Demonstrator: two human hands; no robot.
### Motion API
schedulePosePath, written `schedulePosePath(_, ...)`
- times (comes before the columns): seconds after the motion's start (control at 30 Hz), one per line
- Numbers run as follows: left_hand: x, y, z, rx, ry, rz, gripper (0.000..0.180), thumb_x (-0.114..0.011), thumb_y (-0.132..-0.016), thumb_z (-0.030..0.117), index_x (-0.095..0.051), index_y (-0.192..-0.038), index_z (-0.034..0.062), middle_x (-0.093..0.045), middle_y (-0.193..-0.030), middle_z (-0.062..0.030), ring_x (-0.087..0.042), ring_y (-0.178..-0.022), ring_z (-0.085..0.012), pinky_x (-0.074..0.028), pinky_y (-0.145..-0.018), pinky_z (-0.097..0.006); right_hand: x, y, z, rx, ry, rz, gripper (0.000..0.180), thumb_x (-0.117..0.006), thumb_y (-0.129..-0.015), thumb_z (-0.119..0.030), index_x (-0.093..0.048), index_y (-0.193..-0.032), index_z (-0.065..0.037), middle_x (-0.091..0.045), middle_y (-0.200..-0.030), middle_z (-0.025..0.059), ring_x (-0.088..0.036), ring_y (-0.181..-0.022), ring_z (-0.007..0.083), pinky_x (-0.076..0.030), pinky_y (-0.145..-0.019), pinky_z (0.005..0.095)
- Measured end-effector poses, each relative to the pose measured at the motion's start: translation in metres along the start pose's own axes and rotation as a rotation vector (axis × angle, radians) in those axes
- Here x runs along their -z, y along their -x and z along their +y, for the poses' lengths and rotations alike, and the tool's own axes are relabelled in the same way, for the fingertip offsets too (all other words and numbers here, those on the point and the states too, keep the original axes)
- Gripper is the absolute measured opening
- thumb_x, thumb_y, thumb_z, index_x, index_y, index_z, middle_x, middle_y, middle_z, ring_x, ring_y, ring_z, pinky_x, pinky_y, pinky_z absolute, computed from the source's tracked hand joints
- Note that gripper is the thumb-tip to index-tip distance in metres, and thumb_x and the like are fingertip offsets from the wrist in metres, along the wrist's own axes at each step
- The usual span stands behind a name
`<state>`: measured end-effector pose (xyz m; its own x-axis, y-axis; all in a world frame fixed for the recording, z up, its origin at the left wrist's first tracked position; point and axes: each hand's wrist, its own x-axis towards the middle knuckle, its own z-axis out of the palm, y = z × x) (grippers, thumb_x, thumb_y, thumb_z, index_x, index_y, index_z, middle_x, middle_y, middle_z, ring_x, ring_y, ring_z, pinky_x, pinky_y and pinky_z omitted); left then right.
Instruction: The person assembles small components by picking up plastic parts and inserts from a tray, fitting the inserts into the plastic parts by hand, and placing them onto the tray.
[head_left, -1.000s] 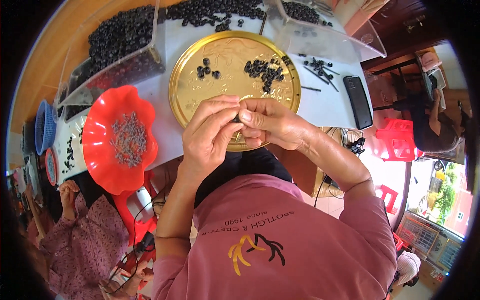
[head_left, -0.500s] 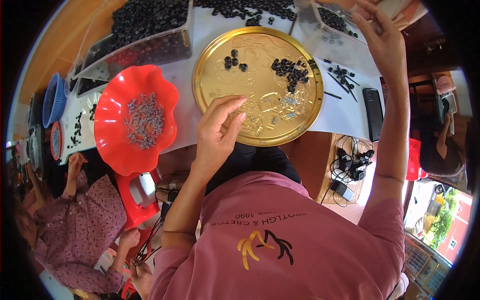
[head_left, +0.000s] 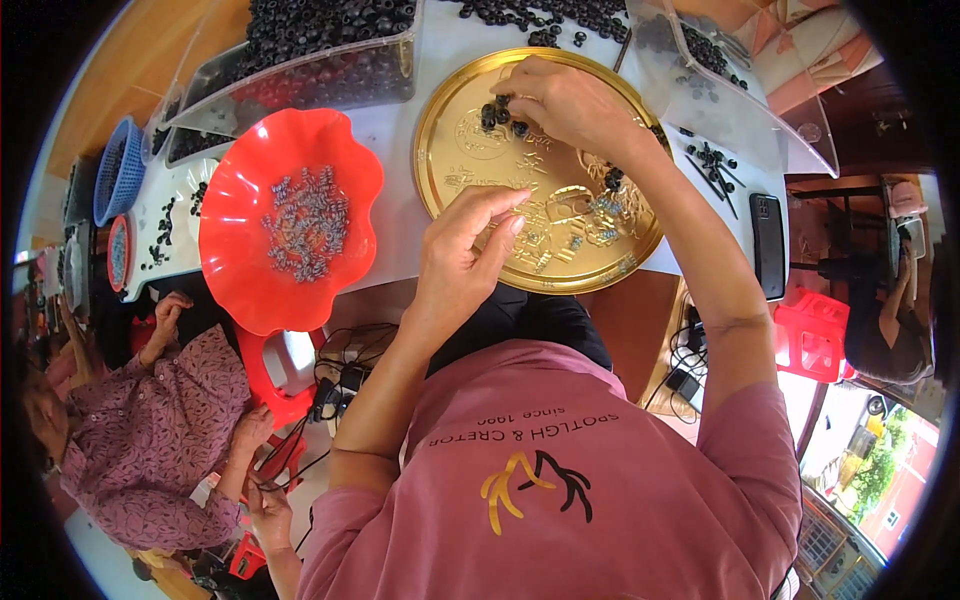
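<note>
Gold tray [head_left: 540, 185]: round, embossed and shiny, lying on the white table at its near edge.
Right hand [head_left: 575, 105]: reaching over the far part of the tray, fingers bent down at a small cluster of black beads [head_left: 497, 115]; whether they grip one, I cannot tell.
Left hand [head_left: 465, 250]: above the tray's near left part, thumb and forefinger apart with a narrow gap between the tips.
Tray's right side: more dark pieces [head_left: 613, 180], partly hidden by the right forearm, with small silvery-blue bits [head_left: 606, 208] just nearer.
White table [head_left: 385, 135]: loose black beads [head_left: 545, 18] strewn along the far side; thin black rods [head_left: 712, 178] and a dark phone [head_left: 768, 245] to the right.
Clear boxes: one heaped with black beads, far left [head_left: 345, 80]; another, less full, far right [head_left: 740, 95].
Red bowl [head_left: 235, 215]: wavy-rimmed, left of the tray, holding small grey pieces [head_left: 305, 222].
Blue basket [head_left: 120, 175]: farther left.
Room, left: a seated person in a patterned blouse [head_left: 150, 440].
Room, right: a red stool [head_left: 812, 335], a person in dark clothing [head_left: 885, 340], and a bright opening [head_left: 885, 455] nearer.
Beneath the table: dark cables [head_left: 690, 355] on the right.
</note>
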<state>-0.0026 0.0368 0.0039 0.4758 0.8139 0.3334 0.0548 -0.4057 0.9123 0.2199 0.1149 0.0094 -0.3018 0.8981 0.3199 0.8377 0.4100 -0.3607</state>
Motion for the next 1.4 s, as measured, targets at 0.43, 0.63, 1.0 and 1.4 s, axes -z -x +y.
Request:
schedulePosePath(0.43, -0.006, -0.012, 0.003, 0.228, 0.463, 0.142, 0.024, -0.056, -0.098, 0.003, -0.058, -0.120, -0.0055, -0.066, -0.107, -0.0111, -0.065, -0.097, -0.0148, -0.053, -0.085, -0.027, 0.028, 0.043, -0.042, -0.417, -1.026, -0.047, 0.034, -0.066, -0.092, -0.011, -0.060, -0.124, -0.001, -0.066, -0.112, 0.0079, -0.062, -0.104, 0.0137, -0.052, -0.087, 0.0296)
schedulePosePath(0.63, -0.016, -0.014, 0.005, 0.129, 0.492, 0.184, 0.022, -0.061, -0.094, 0.000, -0.059, -0.116, -0.0047, -0.065, -0.107, -0.0099, -0.063, -0.094, -0.0123, -0.052, -0.083, -0.024, 0.028, 0.076, -0.085, -0.417, -1.097, 0.138, 0.034, -0.067, -0.090, -0.004, -0.062, -0.123, -0.004, -0.068, -0.111, 0.0058, -0.063, -0.103, 0.0134, -0.053, -0.087, 0.0297)
schedulePosePath(1.0, -0.022, -0.006, 0.010, -0.010, 0.302, 0.269, 0.023, -0.068, -0.086, -0.007, -0.062, -0.108, -0.0016, -0.063, -0.103, -0.0087, -0.063, -0.090, -0.0129, -0.053, -0.078, -0.024, 0.022, 0.099, -0.111, -0.487, -1.007, 0.369, 0.021, -0.067, -0.091, -0.005, -0.068, -0.112, -0.002, -0.070, -0.098, 0.0051, -0.065, -0.094, 0.0120, -0.052, -0.081, 0.0273)
schedulePosePath(1.4, 0.005, -0.008, 0.017, -0.197, 0.190, 0.191, 0.021, -0.067, -0.085, -0.009, -0.066, -0.105, -0.0022, -0.063, -0.104, -0.0103, -0.062, -0.089, -0.0136, -0.050, -0.078, -0.025, 0.042, 0.085, -0.098, -0.491, -1.177, 0.145, 0.020, -0.071, -0.091, -0.015, -0.068, -0.102, 0.002, -0.071, -0.095, 0.0054, -0.064, -0.092, 0.0091, -0.051, -0.080, 0.0250)
